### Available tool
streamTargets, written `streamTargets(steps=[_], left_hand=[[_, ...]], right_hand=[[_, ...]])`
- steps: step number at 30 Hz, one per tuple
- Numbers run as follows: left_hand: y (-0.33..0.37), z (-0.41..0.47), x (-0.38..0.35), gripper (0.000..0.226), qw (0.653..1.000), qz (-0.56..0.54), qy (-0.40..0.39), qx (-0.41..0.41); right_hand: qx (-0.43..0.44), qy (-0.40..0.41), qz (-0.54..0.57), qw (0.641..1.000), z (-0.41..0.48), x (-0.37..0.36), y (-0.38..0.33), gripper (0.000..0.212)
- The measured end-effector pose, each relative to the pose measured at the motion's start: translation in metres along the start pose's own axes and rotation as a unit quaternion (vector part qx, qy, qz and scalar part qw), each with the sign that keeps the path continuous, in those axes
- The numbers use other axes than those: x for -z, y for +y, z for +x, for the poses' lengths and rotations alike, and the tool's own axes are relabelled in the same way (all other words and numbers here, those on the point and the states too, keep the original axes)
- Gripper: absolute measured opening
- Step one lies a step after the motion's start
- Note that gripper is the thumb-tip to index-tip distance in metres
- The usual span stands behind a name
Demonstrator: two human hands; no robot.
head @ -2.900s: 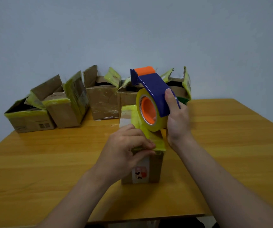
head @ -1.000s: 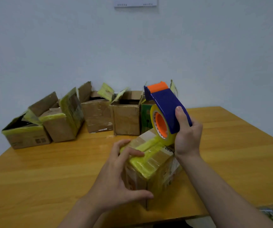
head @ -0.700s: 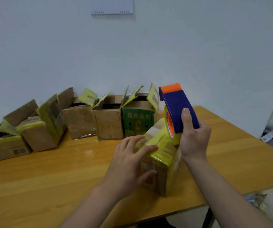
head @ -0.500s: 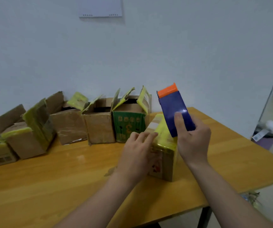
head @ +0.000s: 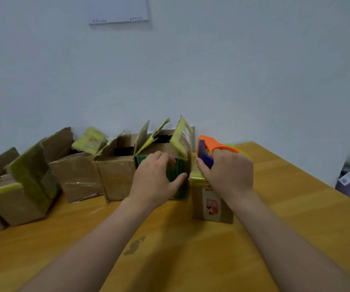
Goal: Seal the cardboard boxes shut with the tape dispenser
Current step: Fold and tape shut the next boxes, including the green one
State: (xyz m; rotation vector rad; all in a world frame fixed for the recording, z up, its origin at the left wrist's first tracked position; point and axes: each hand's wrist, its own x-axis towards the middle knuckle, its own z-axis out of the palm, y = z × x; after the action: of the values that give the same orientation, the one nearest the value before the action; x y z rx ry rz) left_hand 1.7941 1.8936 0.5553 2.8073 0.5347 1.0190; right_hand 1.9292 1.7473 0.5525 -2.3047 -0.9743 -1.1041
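Observation:
My right hand point(head: 228, 172) grips the blue and orange tape dispenser point(head: 206, 151) over the far top of a small taped box point(head: 211, 202) with yellow tape and a red sticker on its front. This box stands at the right end of the row. My left hand point(head: 156, 179) lies against the front of the green box point(head: 178, 175) beside it, fingers curled round its upper edge and thumb toward the corner. The green box's flaps stand open.
Several more open cardboard boxes point(head: 115, 173) with yellow-taped flaps line the wall to the left, on the wooden table point(head: 296, 207). The table's right edge drops to the floor. A dark stain point(head: 135, 245) marks the tabletop near my left forearm.
The taped box went from tilted in my hands to standing at the row's right end. My left hand left it and moved to the green box. The dispenser dropped lower behind the taped box.

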Motion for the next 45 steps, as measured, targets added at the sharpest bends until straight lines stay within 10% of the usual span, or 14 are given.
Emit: streamTargets(steps=[12,34,45], left_hand=[[-0.021,0.074,-0.032,0.12,0.979,0.162,-0.127,0.001],[-0.001,0.012,0.019,0.085,0.975,0.139,-0.171,0.003],[-0.047,-0.081,0.106,0.072,0.984,-0.025,-0.171,-0.047]], right_hand=[[0.022,-0.013,-0.038,0.999,0.047,-0.061,0.015,0.051],[-0.04,0.07,0.201,0.976,0.044,-0.037,-0.001,0.05],[-0.122,0.073,0.511,0.847,0.018,0.042,-0.068,0.046]])
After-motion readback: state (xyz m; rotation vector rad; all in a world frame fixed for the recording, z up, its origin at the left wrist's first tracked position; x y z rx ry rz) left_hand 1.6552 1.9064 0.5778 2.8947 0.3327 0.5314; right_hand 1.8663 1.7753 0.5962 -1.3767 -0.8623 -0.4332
